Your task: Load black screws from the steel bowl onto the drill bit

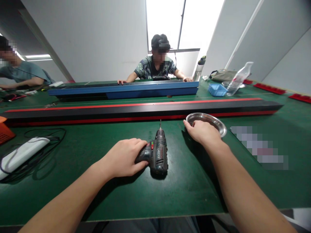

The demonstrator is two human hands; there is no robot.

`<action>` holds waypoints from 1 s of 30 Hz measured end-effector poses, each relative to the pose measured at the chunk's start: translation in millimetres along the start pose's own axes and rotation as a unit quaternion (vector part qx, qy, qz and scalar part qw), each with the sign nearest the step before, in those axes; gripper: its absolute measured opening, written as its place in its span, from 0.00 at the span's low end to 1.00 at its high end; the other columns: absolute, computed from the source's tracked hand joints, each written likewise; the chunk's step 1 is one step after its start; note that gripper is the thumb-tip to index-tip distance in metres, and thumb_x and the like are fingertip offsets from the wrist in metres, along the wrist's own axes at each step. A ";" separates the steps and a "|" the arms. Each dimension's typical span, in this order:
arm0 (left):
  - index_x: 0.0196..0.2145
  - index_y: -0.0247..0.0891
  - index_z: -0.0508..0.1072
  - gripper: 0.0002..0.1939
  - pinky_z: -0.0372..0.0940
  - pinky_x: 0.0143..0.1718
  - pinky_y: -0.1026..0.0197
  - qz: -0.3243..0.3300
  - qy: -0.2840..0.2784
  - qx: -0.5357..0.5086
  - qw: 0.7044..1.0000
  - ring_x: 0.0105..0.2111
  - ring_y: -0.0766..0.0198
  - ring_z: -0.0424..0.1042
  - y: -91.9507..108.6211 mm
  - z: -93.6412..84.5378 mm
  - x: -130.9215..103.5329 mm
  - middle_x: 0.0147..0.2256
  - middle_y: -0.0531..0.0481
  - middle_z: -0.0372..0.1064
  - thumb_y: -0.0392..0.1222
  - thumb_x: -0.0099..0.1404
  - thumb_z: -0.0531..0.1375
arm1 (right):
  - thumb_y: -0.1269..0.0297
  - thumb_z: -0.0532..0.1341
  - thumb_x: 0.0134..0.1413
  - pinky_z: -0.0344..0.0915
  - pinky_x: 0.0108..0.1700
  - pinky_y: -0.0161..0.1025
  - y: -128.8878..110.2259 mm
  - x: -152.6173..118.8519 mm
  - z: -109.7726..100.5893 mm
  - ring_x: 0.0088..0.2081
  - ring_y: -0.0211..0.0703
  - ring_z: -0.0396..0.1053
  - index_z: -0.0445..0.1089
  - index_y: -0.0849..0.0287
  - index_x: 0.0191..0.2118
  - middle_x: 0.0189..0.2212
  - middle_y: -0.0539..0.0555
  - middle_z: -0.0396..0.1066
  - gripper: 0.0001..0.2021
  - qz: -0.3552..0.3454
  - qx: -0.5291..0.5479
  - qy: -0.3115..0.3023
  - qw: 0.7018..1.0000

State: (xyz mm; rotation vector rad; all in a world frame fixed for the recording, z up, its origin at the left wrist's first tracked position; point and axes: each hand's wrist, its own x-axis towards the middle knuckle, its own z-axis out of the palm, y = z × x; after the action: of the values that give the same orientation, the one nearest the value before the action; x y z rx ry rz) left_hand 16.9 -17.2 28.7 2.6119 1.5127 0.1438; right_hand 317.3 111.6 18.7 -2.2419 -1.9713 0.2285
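My left hand [127, 157] is closed around the handle of a black cordless drill [160, 155], which lies on its side on the green table. Its thin bit points away from me, the tip close to the front side of a long black bar with red edges [136, 111]. Over a round, shiny metal dish [222, 127] is my right hand [202, 131], its thumb at the dish's left rim. The other fingers reach into the dish and are hidden behind the hand, so what they touch cannot be seen.
A white power strip [24, 153] with black cable and an orange basket [6, 131] lie left. Beyond the bar, a co-worker [157, 64] rests both hands on a blue bar [150, 90]. A blue tray [217, 90] and a clear bottle [239, 79] are back right.
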 end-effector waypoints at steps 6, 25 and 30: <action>0.56 0.42 0.69 0.23 0.68 0.49 0.49 0.008 -0.001 0.003 1.000 0.47 0.49 0.75 1.4 -0.4 -0.2 0.49 0.45 0.76 0.51 0.66 0.62 | 0.35 0.48 0.66 0.70 0.50 0.57 1.1 1.9 0.1 0.46 0.67 0.79 0.81 0.65 0.43 0.40 0.74 0.79 0.37 -0.011 -0.006 -0.001 1.000; 0.56 0.42 0.69 0.23 0.68 0.49 0.49 0.006 -0.002 0.004 1.000 0.48 0.49 0.75 0.9 0.1 -0.6 0.49 0.45 0.76 0.51 0.67 0.62 | 0.40 0.47 0.68 0.69 0.51 0.57 2.5 3.2 0.4 0.45 0.67 0.79 0.81 0.63 0.38 0.39 0.73 0.80 0.34 -0.016 0.022 0.014 1.000; 0.56 0.42 0.69 0.23 0.68 0.49 0.49 0.005 0.001 0.005 1.000 0.48 0.49 0.75 0.6 -0.5 -0.6 0.49 0.45 0.76 0.51 0.66 0.62 | 0.45 0.49 0.68 0.70 0.49 0.54 0.3 0.6 -2.8 0.43 0.63 0.79 0.80 0.59 0.36 0.38 0.68 0.80 0.28 -0.025 0.023 0.030 0.999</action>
State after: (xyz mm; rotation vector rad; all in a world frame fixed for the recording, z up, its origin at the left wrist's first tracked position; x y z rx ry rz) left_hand 17.1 -18.0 29.2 2.6277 1.5036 0.1399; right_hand 318.3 112.1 21.3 -2.1428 -1.9689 0.1950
